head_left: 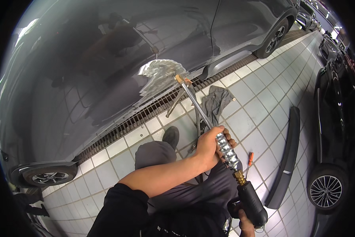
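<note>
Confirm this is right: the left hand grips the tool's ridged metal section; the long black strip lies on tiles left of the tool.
The side is wrong: the head view shows the long black strip on tiles right of the tool. The left hand does grip the ridged metal section.

Pale tiles are covering the floor (pixel 248 116), their grout lines bending toward the rim of the view. A dark slatted drain grate (pixel 114 140) is running diagonally across it, bordered by a row of whitish tiles. A crumpled grey cloth (pixel 219 100) is lying near the grate. Farther right, a screwdriver (pixel 250 158) with an orange-red handle is resting on the tiles, and a long, curved black trim strip (pixel 286 162) is stretching out between it and a parked black car (pixel 337 106). That car's multi-spoke silver wheel (pixel 326 191) is facing the strip. Other vehicles (pixel 307 19) are standing in the far background, beneath bright ceiling lights (pixel 337 27).
</note>
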A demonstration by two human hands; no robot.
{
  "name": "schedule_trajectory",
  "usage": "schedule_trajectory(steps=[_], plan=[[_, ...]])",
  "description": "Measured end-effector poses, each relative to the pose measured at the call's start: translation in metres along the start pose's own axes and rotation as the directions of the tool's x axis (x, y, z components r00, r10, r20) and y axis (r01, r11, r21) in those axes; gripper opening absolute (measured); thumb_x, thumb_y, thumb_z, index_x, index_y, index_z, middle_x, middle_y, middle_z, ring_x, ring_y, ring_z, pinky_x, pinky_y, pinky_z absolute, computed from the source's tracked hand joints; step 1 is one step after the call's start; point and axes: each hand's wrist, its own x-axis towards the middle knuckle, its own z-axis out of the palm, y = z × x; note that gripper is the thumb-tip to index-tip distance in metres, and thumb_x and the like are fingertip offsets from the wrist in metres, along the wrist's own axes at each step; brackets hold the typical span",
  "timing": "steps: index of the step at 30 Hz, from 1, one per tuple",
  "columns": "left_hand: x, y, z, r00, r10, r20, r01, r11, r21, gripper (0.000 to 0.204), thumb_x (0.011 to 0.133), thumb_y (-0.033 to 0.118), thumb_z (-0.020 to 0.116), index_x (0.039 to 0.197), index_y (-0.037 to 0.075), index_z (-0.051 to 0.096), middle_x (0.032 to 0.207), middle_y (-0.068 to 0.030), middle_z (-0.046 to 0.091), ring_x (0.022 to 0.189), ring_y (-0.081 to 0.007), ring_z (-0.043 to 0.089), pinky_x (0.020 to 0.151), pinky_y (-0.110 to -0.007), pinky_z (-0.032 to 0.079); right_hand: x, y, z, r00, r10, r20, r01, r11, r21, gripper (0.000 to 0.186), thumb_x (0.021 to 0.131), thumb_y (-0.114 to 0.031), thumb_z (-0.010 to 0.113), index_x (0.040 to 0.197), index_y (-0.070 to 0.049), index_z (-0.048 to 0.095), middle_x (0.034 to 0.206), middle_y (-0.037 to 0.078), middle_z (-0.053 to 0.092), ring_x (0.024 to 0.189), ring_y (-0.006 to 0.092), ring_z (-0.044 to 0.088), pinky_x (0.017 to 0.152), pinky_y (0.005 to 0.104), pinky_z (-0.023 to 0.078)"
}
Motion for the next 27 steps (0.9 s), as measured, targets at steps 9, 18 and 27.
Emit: schedule_trajectory(steps=[9, 18, 27], plan=[[0.009, 0.024, 0.005, 0.995, 0.03, -0.096, -0.028, 0.999, 0.021, 0.022, 0.089, 0.028, 0.056, 0.083, 0.007, 0.054, 0.074, -0.0073, 0.056, 0.075, -0.0259, 0.06, 0.075, -0.044, 0.052, -0.001, -0.002, -0.001, 1.0, -0.002, 0.006, 0.002, 1.0, 0.001, 0.04, 0.083, -0.027, 0.071, 0.109, 0.0, 0.059, 0.095, 0.011, 0.063, 0.086, 0.0216, 0.06, 0.08, 0.0347, 0.048], [-0.015, -0.028, -0.005, 0.997, -0.077, -0.028, 0.076, 0.997, -0.014, 0.016, 0.09, 0.019, 0.055, 0.087, 0.004, 0.05, 0.079, -0.0078, 0.053, 0.075, -0.0233, 0.061, 0.058, -0.031, 0.049, -0.018, 0.0, -0.018, 0.998, 0.005, -0.066, -0.004, 1.0, 0.026, 0.041, 0.082, -0.029, 0.071, 0.107, 0.0, 0.059, 0.092, 0.011, 0.063, 0.083, 0.0214, 0.06, 0.077, 0.0345, 0.049], [0.002, -0.006, -0.004, 0.999, -0.035, 0.028, 0.035, 0.999, 0.03, 0.021, 0.088, 0.027, 0.055, 0.086, 0.006, 0.052, 0.077, -0.0082, 0.055, 0.079, -0.0268, 0.06, 0.079, -0.047, 0.052, -0.006, 0.001, -0.001, 1.0, -0.002, -0.001, 0.002, 1.0, 0.022, 0.042, 0.081, -0.031, 0.072, 0.105, 0.001, 0.059, 0.089, 0.011, 0.063, 0.08, 0.0212, 0.061, 0.075, 0.0342, 0.049]])
